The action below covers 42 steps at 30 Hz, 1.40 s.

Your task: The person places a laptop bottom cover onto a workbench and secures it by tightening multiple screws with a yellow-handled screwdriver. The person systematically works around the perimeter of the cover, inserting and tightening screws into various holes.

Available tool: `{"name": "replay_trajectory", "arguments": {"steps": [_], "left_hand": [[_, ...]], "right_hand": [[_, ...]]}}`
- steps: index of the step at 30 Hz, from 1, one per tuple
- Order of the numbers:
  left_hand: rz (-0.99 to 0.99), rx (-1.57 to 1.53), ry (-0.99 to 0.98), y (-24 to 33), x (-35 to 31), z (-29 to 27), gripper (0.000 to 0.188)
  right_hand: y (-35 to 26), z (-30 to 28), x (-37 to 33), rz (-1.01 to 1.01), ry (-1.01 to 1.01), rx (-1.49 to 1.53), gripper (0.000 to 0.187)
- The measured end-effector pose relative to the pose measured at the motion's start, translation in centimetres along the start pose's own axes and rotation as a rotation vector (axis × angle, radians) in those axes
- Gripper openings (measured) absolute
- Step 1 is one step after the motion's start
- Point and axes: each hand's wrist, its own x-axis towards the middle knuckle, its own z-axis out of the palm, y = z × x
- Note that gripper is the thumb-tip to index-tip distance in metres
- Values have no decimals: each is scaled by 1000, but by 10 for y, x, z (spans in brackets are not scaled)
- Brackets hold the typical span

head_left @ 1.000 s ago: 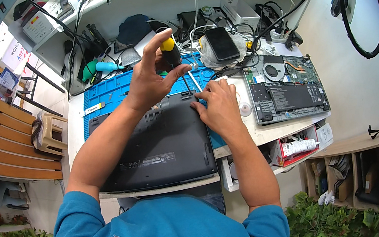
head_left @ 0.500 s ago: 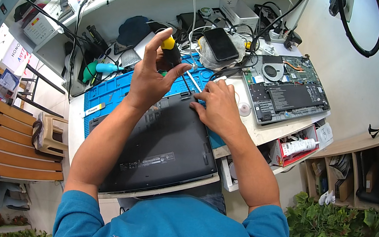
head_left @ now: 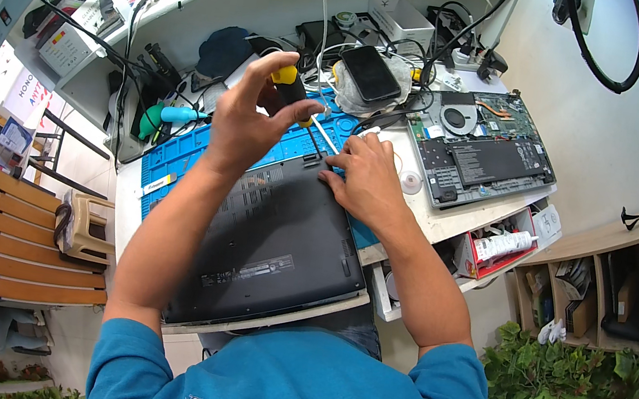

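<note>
A dark laptop (head_left: 282, 227) lies upside down in front of me, its bottom cover facing up. My left hand (head_left: 254, 111) is closed around a yellow-and-black screwdriver (head_left: 293, 88), the index finger bent over the handle's end and the thumb along its side. The shaft slants down to the laptop's far edge, by the hinge. At that same far right corner my right hand (head_left: 369, 170) grips the laptop's edge, thumb on the cover and fingers curled. A thin white rod (head_left: 324, 134) runs beside the shaft to the right fingertips; whether they hold it is unclear.
A blue work mat (head_left: 172, 165) lies partly under the laptop. To the right stands an opened laptop (head_left: 484, 146) with its board and battery bare. Behind are a phone (head_left: 371, 73) on a cloth, tangled cables and a white box (head_left: 400, 22). A red box (head_left: 498, 247) sits beside the table.
My left hand has shifted slightly left and its fingers have turned about the screwdriver handle, which stays at the hinge edge. The right hand and laptop stay nearly in place.
</note>
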Motion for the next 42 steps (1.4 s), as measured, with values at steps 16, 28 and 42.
{"name": "replay_trajectory", "arguments": {"steps": [16, 28, 42], "left_hand": [[91, 537, -752, 65, 86, -35, 41], [-32, 659, -731, 74, 90, -21, 40], [-44, 666, -728, 72, 95, -17, 37]], "right_hand": [[13, -11, 44, 9, -75, 645, 22], [4, 0, 50, 27, 115, 589, 23], [0, -3, 57, 174, 18, 709, 29]]}}
